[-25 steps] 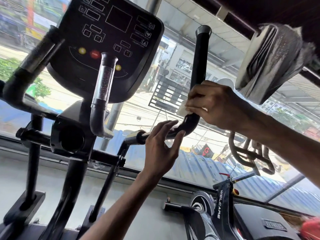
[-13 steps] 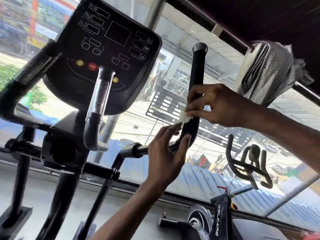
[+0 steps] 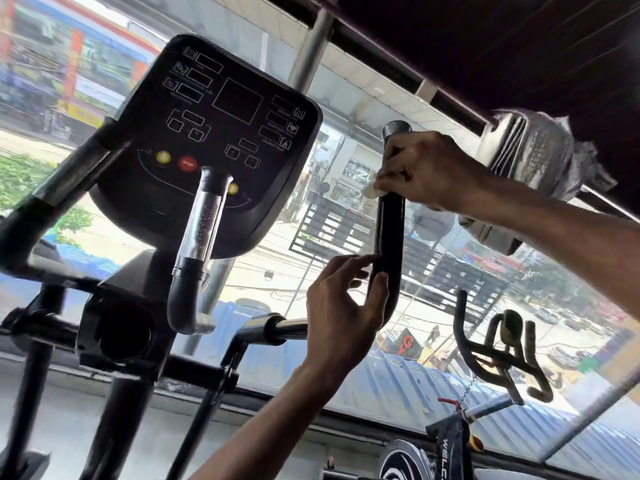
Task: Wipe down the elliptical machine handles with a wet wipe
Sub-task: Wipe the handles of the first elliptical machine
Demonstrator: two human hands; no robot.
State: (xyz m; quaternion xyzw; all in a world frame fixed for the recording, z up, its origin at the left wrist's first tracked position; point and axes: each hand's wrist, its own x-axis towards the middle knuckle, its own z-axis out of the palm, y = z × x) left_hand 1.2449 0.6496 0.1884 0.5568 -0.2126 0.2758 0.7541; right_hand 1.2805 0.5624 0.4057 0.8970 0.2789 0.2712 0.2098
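Window glass [image 3: 277, 258] fills the background; the street beyond is glare-washed and hard to read.

Elliptical console [image 3: 214, 143]: black rounded panel, white-outlined boxes, small print illegible. Only the red button [image 3: 187, 163] reads, "STOP".

Left-side handle [image 3: 52, 195]: black, cut off by the frame edge.

Right-side handle [image 3: 390, 230]: black, smooth tube, upright, bent at its foot into a chrome bar; the upper part is hidden under the right hand.

Centre grip [image 3: 204, 223]: chrome dimpled sleeve in a black elbow, covering part of the console.

Spin bike [image 3: 450, 448], lower right, mostly out of frame; lettering "WELC", the rest cut off.

Plastic-wrapped grey bundle [image 3: 540, 161], upper right; contents unclear.

Left hand [image 3: 343, 313]: fingers nearly straight, tips at the handle's left edge, thumb laid on the bend.

Right hand [image 3: 426, 171]: fingers clenched round the handle near its top.

Wet wipe [image 3: 370, 191]: white, crumpled, pressed to the handle under those fingers; only a corner shows.
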